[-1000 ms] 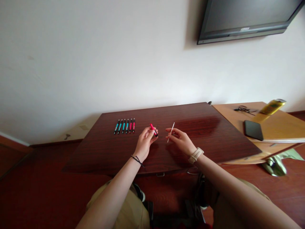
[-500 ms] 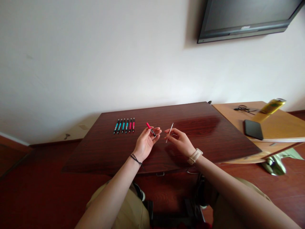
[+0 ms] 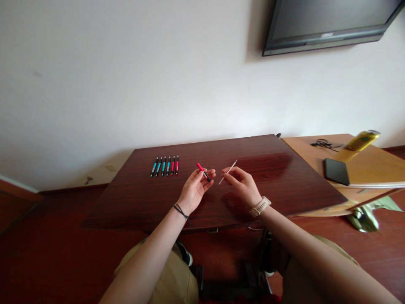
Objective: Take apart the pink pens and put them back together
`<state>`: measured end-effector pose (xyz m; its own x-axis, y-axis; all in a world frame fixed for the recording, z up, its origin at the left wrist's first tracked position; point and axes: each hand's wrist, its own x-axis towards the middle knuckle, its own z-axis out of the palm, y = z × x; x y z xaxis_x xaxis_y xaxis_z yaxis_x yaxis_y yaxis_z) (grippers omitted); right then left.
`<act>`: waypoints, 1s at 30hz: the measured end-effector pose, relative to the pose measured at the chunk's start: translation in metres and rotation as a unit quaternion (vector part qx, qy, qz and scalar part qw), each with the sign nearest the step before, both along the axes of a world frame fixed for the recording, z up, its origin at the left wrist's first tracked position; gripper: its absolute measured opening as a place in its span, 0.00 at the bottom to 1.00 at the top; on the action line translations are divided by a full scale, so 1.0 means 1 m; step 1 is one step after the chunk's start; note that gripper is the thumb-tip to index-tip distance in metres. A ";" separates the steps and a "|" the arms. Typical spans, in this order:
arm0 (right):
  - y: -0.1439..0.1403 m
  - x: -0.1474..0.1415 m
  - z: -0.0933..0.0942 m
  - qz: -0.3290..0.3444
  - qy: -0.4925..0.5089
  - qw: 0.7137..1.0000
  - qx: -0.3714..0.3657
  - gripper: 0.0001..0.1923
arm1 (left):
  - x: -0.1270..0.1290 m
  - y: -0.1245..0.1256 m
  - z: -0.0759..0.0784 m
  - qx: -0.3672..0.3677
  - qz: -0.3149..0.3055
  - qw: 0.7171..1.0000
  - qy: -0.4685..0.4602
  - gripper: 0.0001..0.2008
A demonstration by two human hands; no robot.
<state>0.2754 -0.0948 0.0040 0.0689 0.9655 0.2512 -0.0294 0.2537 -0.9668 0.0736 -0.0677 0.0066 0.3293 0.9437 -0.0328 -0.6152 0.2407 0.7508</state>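
My left hand (image 3: 194, 189) holds a pink pen barrel with a black tip (image 3: 203, 172) between thumb and fingers, above the dark wooden table (image 3: 272, 177). A thin white refill (image 3: 228, 172) is pinched in the fingertips of my right hand (image 3: 242, 185), its lower end pointing toward the barrel's black tip. The two parts sit a few centimetres apart. A row of several pens (image 3: 164, 166), some teal and some pink, lies side by side on the table to the left of my left hand.
To the right stands a lighter wooden desk (image 3: 373, 169) with a black phone (image 3: 336, 172), a yellow can (image 3: 360, 141) and a tangle of dark cable (image 3: 322, 144). A screen (image 3: 325, 23) hangs on the white wall. A green object (image 3: 367, 217) lies below the desk.
My right hand has tilted the refill more toward the horizontal and brought it closer to the barrel. My left hand has turned the barrel so its black tip faces the refill.
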 end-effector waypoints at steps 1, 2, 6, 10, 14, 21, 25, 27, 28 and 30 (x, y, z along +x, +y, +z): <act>0.000 0.000 0.000 -0.003 0.008 1.000 0.005 0.17 | 0.000 0.000 0.000 -0.003 0.000 1.000 -0.002 0.08; 0.000 0.000 0.000 -0.005 0.018 1.000 0.010 0.18 | -0.001 0.001 -0.001 -0.008 0.000 1.000 -0.004 0.08; 0.000 -0.001 0.001 -0.002 0.053 0.999 0.002 0.19 | -0.002 0.002 -0.002 -0.024 -0.002 0.999 -0.026 0.07; -0.002 -0.002 0.003 0.010 0.050 0.999 -0.005 0.18 | -0.001 0.002 0.000 -0.029 0.000 0.999 -0.037 0.06; -0.003 -0.003 0.006 0.016 0.045 0.999 0.008 0.18 | 0.000 0.001 0.001 -0.035 -0.007 0.999 -0.036 0.07; -0.006 -0.003 0.011 -0.003 0.068 0.998 0.017 0.15 | 0.000 -0.001 -0.002 -0.035 -0.016 0.999 -0.012 0.10; -0.006 -0.001 0.014 -0.046 0.096 0.994 0.013 0.15 | -0.002 -0.002 -0.004 0.008 0.001 0.997 0.079 0.14; -0.005 0.000 0.014 -0.057 0.105 0.993 0.011 0.16 | -0.002 -0.002 -0.004 0.045 0.012 0.988 0.147 0.15; -0.004 0.000 0.014 -0.059 0.110 0.992 0.010 0.16 | -0.003 -0.003 -0.003 0.062 0.017 0.982 0.180 0.15; -0.004 0.001 0.013 -0.061 0.117 0.991 0.007 0.17 | -0.003 -0.003 -0.003 0.093 0.022 0.968 0.234 0.15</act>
